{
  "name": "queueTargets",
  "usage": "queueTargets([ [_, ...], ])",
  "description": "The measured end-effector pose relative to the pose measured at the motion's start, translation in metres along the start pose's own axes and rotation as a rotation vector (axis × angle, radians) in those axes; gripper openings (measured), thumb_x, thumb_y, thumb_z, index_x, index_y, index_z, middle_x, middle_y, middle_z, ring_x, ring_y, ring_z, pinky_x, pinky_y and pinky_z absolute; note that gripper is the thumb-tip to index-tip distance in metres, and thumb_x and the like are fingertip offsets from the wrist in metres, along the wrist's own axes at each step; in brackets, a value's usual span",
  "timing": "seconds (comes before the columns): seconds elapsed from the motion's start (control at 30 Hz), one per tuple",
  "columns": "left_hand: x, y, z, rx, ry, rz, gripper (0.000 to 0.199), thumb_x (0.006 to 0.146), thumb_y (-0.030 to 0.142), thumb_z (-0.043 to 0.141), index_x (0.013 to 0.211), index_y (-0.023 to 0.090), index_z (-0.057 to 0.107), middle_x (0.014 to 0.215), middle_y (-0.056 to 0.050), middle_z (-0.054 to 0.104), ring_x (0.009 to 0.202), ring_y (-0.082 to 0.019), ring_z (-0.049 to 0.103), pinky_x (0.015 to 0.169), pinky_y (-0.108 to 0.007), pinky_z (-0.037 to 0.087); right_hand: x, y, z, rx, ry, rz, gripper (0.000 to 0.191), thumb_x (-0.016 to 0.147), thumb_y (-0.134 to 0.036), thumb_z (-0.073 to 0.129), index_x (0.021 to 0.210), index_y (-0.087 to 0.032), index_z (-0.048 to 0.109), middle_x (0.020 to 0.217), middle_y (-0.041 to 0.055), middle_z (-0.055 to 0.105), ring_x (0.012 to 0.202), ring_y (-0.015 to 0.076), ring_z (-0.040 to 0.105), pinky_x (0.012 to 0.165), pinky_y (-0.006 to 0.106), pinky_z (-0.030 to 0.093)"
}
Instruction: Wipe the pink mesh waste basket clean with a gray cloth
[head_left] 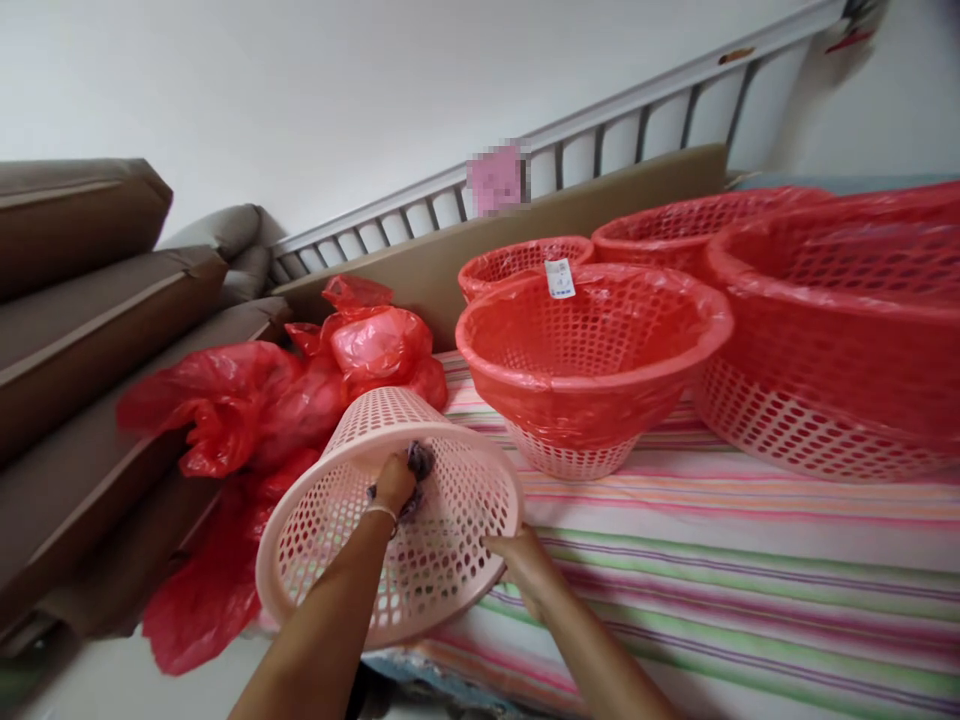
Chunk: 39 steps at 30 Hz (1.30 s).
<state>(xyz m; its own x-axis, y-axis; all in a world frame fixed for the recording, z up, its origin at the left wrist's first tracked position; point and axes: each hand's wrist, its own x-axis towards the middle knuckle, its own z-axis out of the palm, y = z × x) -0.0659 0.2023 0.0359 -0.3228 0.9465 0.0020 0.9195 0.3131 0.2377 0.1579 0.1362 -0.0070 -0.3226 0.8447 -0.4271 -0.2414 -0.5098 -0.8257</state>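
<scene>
Pink basket (465,490): tipped over on the striped sheet (750,560);
Left hand (395,485): inside it, fingers closed round a dark cloth (421,460);
Right hand (517,560): fingers curled onto the basket's rim;
Neighbours: red plastic bags (382,340) crowding it, left; red-lined baskets (577,405), right;
Room: slatted railing (637,98); white wall (300,100); grey cushions (112,285) stacked at left.

- Basket (465,440), lower centre: pale pink
- Cloth (421,459) in it: dark, purplish
- Baskets (574,384), right: pink under translucent red
- Bags (247,400), left: red
- Sheet (750,590), lower right: white, striped pink, green, purple, orange
</scene>
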Motion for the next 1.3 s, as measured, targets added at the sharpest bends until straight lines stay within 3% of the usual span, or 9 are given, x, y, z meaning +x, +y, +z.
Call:
queueTargets([
  [0.13, -0.052, 0.014, 0.002, -0.096, -0.08, 0.062, 0.019, 0.085, 0.019, 0.057, 0.102, 0.014, 0.062, 0.101, -0.008, 0.067, 0.097, -0.021, 0.062, 0.087, -0.035, 0.047, 0.0, 0.002, 0.0, 0.016, 0.003, -0.009, 0.038, 0.052, -0.025, 0.06, 0.089, -0.015, 0.063, 0.066, 0.0051, 0.069, 0.063, 0.0247, 0.064, 0.053, 0.034, 0.049],
  [0.33, -0.16, 0.042, -0.002, -0.187, -0.173, 0.231, 0.041, 0.07, 0.006, 0.052, 0.109, 0.016, 0.061, 0.109, -0.008, 0.065, 0.1, -0.02, 0.059, 0.09, -0.025, 0.041, -0.007, -0.002, 0.002, 0.109, -0.022, -0.074, 0.042, 0.05, -0.025, 0.069, 0.091, -0.015, 0.065, 0.076, 0.0056, 0.072, 0.067, 0.0218, 0.064, 0.06, 0.031, 0.049],
  [0.47, -0.18, 0.046, -0.01, -0.184, -0.203, 0.273, 0.037, 0.069, 0.008, 0.049, 0.103, 0.016, 0.063, 0.103, -0.009, 0.063, 0.097, -0.02, 0.059, 0.088, -0.025, 0.042, -0.009, -0.013, -0.003, 0.134, 0.014, -0.211, 0.042, 0.055, -0.034, 0.072, 0.091, -0.013, 0.066, 0.076, 0.0066, 0.072, 0.07, 0.0228, 0.065, 0.062, 0.031, 0.05],
  [0.67, -0.14, 0.044, 0.001, -0.104, -0.114, 0.208, 0.043, 0.072, 0.004, 0.048, 0.11, 0.016, 0.062, 0.111, -0.011, 0.062, 0.106, -0.021, 0.057, 0.095, -0.027, 0.04, -0.001, -0.017, -0.013, 0.02, 0.071, -0.261, 0.035, 0.058, -0.029, 0.066, 0.088, -0.012, 0.066, 0.061, 0.0037, 0.068, 0.055, 0.0208, 0.062, 0.053, 0.03, 0.048],
  [0.83, -0.067, 0.04, 0.007, -0.016, -0.002, 0.11, 0.02, 0.088, 0.018, 0.053, 0.105, 0.014, 0.062, 0.108, -0.008, 0.063, 0.099, -0.02, 0.06, 0.09, -0.038, 0.047, -0.002, -0.012, -0.014, 0.033, 0.056, -0.23, 0.034, 0.059, -0.028, 0.063, 0.088, -0.012, 0.066, 0.066, 0.005, 0.07, 0.06, 0.0214, 0.065, 0.054, 0.03, 0.049],
  [0.9, -0.037, 0.035, 0.006, 0.021, 0.047, 0.069, 0.025, 0.089, 0.03, 0.056, 0.108, 0.014, 0.06, 0.111, -0.007, 0.063, 0.099, -0.02, 0.061, 0.087, -0.043, 0.05, -0.001, -0.01, -0.013, 0.009, 0.073, -0.198, 0.031, 0.057, -0.026, 0.062, 0.084, -0.013, 0.066, 0.063, 0.0043, 0.069, 0.057, 0.0206, 0.063, 0.051, 0.029, 0.048],
  [1.0, -0.002, 0.027, 0.004, 0.064, 0.117, 0.037, 0.03, 0.089, 0.033, 0.056, 0.114, 0.016, 0.058, 0.117, -0.008, 0.06, 0.103, -0.021, 0.06, 0.088, -0.044, 0.05, 0.004, -0.006, -0.009, -0.02, 0.085, -0.175, 0.027, 0.057, -0.024, 0.06, 0.08, -0.013, 0.067, 0.059, 0.0031, 0.067, 0.056, 0.0199, 0.062, 0.052, 0.028, 0.047],
  [1.13, 0.021, 0.017, 0.008, 0.095, 0.16, 0.019, 0.032, 0.089, 0.032, 0.056, 0.117, 0.017, 0.056, 0.123, -0.009, 0.057, 0.109, -0.023, 0.057, 0.092, -0.046, 0.048, 0.012, 0.0, -0.005, -0.011, 0.073, -0.168, 0.029, 0.055, -0.022, 0.059, 0.081, -0.013, 0.068, 0.061, 0.0041, 0.069, 0.06, 0.0212, 0.063, 0.054, 0.029, 0.048],
  [1.3, 0.022, 0.014, 0.008, 0.064, 0.075, 0.0, 0.028, 0.089, 0.033, 0.056, 0.111, 0.016, 0.059, 0.114, -0.007, 0.062, 0.1, -0.021, 0.061, 0.086, -0.042, 0.051, 0.014, 0.004, -0.002, 0.093, 0.105, -0.118, 0.039, 0.054, -0.027, 0.062, 0.091, -0.014, 0.067, 0.071, 0.0055, 0.072, 0.062, 0.022, 0.065, 0.055, 0.03, 0.049],
])
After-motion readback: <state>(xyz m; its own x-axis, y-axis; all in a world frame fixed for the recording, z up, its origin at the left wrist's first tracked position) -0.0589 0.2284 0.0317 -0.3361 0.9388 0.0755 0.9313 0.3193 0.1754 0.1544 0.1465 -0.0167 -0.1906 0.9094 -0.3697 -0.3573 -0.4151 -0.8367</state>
